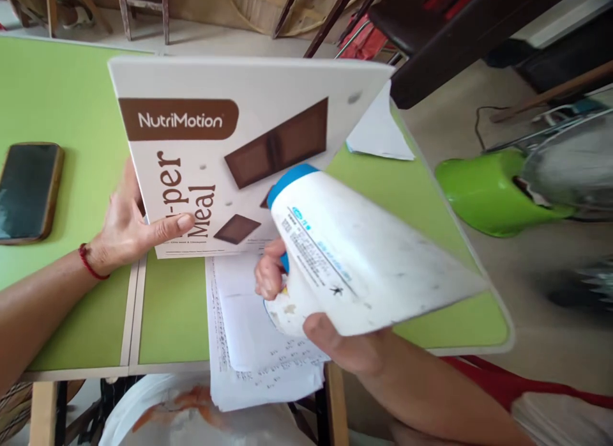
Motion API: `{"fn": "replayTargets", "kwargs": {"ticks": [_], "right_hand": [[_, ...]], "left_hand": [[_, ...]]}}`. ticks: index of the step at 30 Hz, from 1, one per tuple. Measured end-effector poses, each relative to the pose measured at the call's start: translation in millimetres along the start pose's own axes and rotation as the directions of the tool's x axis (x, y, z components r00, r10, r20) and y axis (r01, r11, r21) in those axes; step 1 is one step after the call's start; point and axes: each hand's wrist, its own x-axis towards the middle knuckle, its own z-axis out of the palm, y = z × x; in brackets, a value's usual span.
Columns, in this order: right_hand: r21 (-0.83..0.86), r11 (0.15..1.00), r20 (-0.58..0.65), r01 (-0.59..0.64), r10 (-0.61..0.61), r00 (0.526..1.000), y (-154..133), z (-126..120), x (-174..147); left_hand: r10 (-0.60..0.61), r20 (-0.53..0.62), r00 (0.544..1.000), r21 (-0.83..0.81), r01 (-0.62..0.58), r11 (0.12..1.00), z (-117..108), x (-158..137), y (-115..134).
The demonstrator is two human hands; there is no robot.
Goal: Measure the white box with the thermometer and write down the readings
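In my left hand [127, 216] is a white NutriMotion box [182, 82], held by its lower left edge with the thumb across the printed front. Brown bars are pictured on that front, which is tilted towards me. My right hand [335, 337] is wrapped round the handle of a white gun-shaped device [345, 241] with a blue front end and small blue print on its side. Its blue end overlaps the box's lower right part in the view; whether they touch, I cannot tell. Handwritten sheets of paper [249, 344] lie under both, hanging over the table's near edge.
A phone [31, 192] lies at the left on the green table [86, 305]. Another paper [383, 130] lies behind the box. To the right is a green stool [479, 197] on the floor. A white round container [119, 427] stands below the near edge. Chairs are beyond the table.
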Motion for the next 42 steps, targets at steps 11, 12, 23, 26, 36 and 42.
{"fn": "replayTargets", "kwargs": {"ticks": [11, 12, 23, 26, 36, 42], "right_hand": [[0.282, 0.943, 0.121, -0.175, 0.146, 0.982, 16.9, 30.4, -4.5], [0.289, 0.941, 0.119, -0.179, 0.15, 0.981, 18.2, 32.0, -3.7], [0.394, 0.897, 0.157, -0.201, 0.15, 0.976, 12.1, 36.2, 5.2], [0.418, 0.894, 0.173, -0.161, 0.095, 0.98, 11.6, 35.9, 6.3], [0.399, 0.911, 0.125, -0.1, 0.054, 0.991, 12.0, 35.3, 8.2], [0.378, 0.923, 0.138, -0.076, 0.025, 0.99, 14.6, 35.0, 9.2]], "left_hand": [[-0.034, -0.163, 0.986, -0.26, -0.009, 0.966, 1.5, 1.4, -9.8], [-0.027, -0.155, 0.987, -0.238, -0.011, 0.971, 1.7, 1.9, -9.0], [-0.006, -0.154, 0.988, -0.208, -0.027, 0.978, 3.0, 3.1, -7.7], [-0.012, -0.151, 0.989, -0.243, -0.026, 0.97, 5.2, 3.3, -3.9], [-0.056, -0.132, 0.99, -0.247, 0.022, 0.969, 5.6, 4.9, -2.6], [-0.069, -0.153, 0.986, -0.281, 0.024, 0.959, 7.3, 5.6, -5.7]]}}
